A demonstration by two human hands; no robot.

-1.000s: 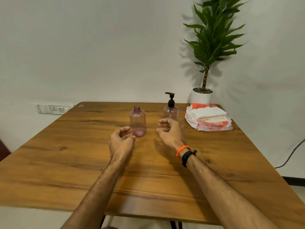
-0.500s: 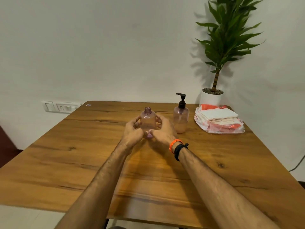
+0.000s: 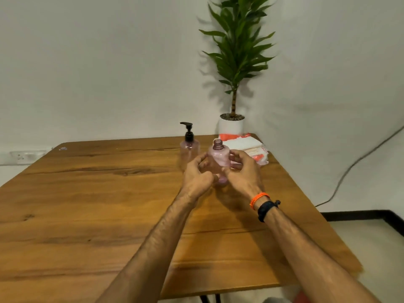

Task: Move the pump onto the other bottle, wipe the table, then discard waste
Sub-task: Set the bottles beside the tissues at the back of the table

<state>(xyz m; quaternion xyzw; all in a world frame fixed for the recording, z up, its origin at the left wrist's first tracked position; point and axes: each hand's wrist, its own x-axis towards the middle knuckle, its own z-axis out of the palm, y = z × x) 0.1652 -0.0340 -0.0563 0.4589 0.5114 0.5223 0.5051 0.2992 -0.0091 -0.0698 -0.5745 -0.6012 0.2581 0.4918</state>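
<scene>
Both of my hands hold an open pink bottle (image 3: 218,159) that has no cap, lifted and tilted a little over the wooden table (image 3: 109,204). My left hand (image 3: 197,176) cups its left side and my right hand (image 3: 243,171) grips its right side. Just behind and to the left stands a second pink bottle (image 3: 189,152) with a black pump (image 3: 188,131) screwed on top; neither hand touches it.
A plastic packet of folded white cloths (image 3: 247,145) lies at the table's back right corner. A potted plant (image 3: 232,84) stands behind it by the wall. A cable (image 3: 349,171) runs down the right wall. A wall socket (image 3: 21,157) is at far left.
My hands closed in from either side of the capless bottle and picked it up off the table. The camera has swung left, so the bottles now appear further right.
</scene>
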